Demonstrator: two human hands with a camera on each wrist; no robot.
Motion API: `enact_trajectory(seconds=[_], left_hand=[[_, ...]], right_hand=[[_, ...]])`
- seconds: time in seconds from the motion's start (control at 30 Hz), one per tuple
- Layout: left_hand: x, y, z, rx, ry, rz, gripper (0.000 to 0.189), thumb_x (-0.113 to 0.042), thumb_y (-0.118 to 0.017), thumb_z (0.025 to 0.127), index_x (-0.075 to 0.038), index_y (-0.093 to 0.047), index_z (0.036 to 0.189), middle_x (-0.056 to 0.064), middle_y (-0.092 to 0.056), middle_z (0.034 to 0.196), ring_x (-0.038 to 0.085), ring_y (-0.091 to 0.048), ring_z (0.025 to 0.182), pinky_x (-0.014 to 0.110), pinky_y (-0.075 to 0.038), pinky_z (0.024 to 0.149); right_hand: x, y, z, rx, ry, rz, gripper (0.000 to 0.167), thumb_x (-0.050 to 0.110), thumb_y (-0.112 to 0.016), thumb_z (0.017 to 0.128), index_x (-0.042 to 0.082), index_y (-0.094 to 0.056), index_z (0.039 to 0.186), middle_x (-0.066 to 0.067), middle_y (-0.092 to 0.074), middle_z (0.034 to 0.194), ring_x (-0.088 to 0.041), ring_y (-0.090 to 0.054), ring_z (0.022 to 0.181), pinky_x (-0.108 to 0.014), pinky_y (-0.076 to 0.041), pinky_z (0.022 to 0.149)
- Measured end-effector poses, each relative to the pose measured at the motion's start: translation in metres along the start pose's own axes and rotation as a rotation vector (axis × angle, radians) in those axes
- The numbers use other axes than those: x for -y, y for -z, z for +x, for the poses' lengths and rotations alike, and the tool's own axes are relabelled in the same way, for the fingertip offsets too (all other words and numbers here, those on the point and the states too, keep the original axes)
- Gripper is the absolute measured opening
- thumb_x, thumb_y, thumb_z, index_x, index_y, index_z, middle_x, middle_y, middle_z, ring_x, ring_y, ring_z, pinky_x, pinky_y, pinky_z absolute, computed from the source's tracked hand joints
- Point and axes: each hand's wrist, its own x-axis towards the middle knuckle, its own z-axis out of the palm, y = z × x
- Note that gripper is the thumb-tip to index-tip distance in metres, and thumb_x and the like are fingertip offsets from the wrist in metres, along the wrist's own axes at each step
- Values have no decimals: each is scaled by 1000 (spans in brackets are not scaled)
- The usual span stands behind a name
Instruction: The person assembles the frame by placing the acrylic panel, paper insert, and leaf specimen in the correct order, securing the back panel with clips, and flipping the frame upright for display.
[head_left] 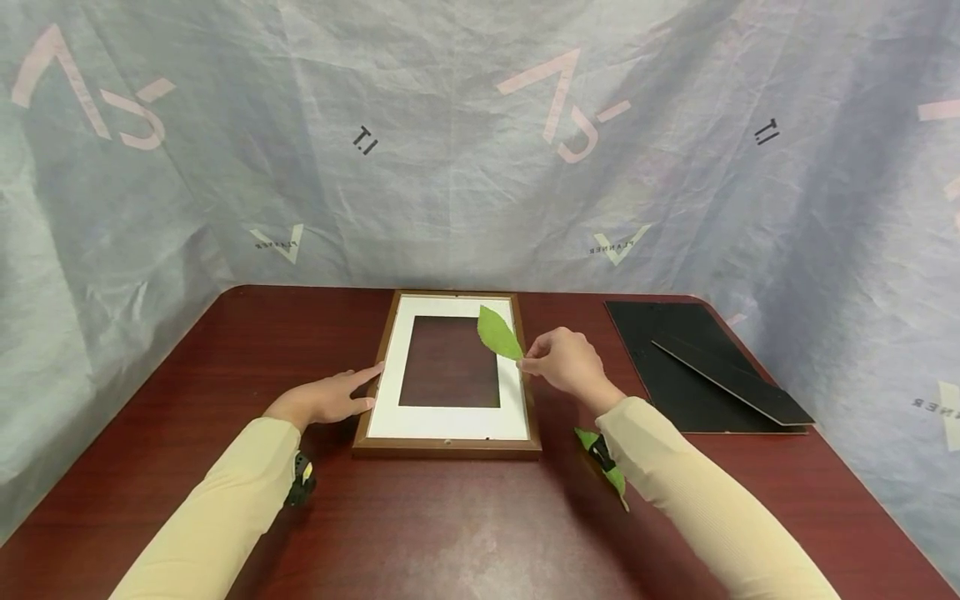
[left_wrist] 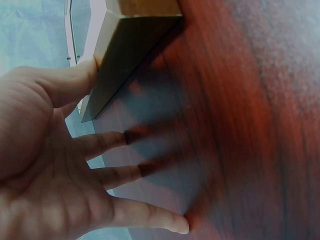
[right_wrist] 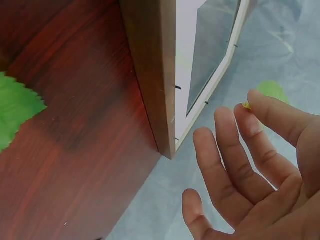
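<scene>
Cream sleeves (head_left: 701,487) foremost, leaf (head_left: 497,332) in right hand (head_left: 567,364)

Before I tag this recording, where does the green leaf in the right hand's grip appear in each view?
Head: green leaf just right of centre, over the right side of the brown picture frame.
Left wrist: not in it.
Right wrist: green leaf upper right, partly behind the right grip; other leaf at left edge.
Shared landmark: brown picture frame, in all three.

A pale printed cloth (head_left: 450,192) hangs behind a reddish-brown table (head_left: 420,521) with rounded far corners.
</scene>
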Motion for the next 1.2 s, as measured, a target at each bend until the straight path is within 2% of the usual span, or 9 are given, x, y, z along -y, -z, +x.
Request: enact_trajectory(seconds=[0.17, 0.37, 0.6, 0.9, 1.07, 1.2], left_hand=[[0, 0, 0, -1, -2, -2, 68, -17, -53, 107, 4, -17, 160, 40, -21, 157, 58, -15, 146, 68, -21, 115], [0, 0, -1, -7, 5, -3, 68, -18, -53, 107, 3, -17, 160, 40, -21, 157, 57, -16, 146, 67, -22, 115], [0, -1, -1, -4, 19, -12, 67, -18, -52, 107, 2, -16, 161, 40, -19, 158, 57, -16, 146, 68, -21, 115], [-1, -1, 1, -8, 36, -13, 67, -19, -53, 107, -1, -17, 161, 41, -18, 158, 56, -16, 147, 68, -22, 115], [-1, 0, 1, -5, 44, -16, 67, -19, -52, 108, -1, -16, 162, 41, -17, 158, 56, -16, 147, 68, -21, 115], [0, 0, 1, -4, 41, -18, 67, -18, -52, 108, -1, -17, 162, 40, -18, 158, 56, -15, 147, 67, -20, 115]], right_hand=[[11, -8, 9, 22, -16, -42, 19, 29, -78, 91, 10, -79, 86, -4, -74, 80, -19, -55, 67, -32, -40, 56], [27, -24, 22, 33, -46, -104, 17, 31, -80, 88, 14, -79, 85, 0, -71, 81, -19, -62, 72, -34, -46, 58], [46, -44, 35, 98, -55, -164, 15, 32, -82, 87, 17, -80, 84, 2, -72, 83, -18, -64, 72, -34, -48, 58], [63, -58, 42, 124, -42, -225, 13, 32, -82, 86, 20, -81, 88, 1, -75, 95, -22, -68, 87, -41, -54, 73], [70, -62, 45, 139, -41, -248, 12, 31, -82, 86, 19, -80, 87, 1, -73, 93, -21, -68, 88, -40, -54, 73], [73, -65, 46, 153, -16, -268, 15, 30, -81, 87, 18, -77, 80, 2, -72, 85, -20, -67, 83, -39, -55, 72]])
